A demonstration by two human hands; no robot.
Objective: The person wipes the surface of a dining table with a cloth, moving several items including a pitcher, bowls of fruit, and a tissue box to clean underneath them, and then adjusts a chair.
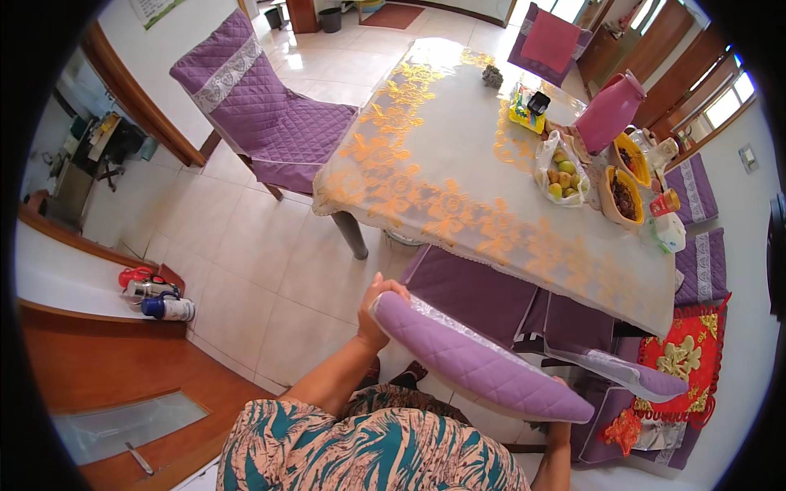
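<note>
Purple quilted chair back (479,360) sits at the near edge of a surface (458,139) draped in gold-patterned cloth. The left hand (378,307) has its grip closed over the chair back's upper left corner; the right hand (560,427) is mostly hidden behind its far end, its grip impossible to tell. A bag of fruit (562,173) and a pink jug (610,110) stand on the surface's right side.
</note>
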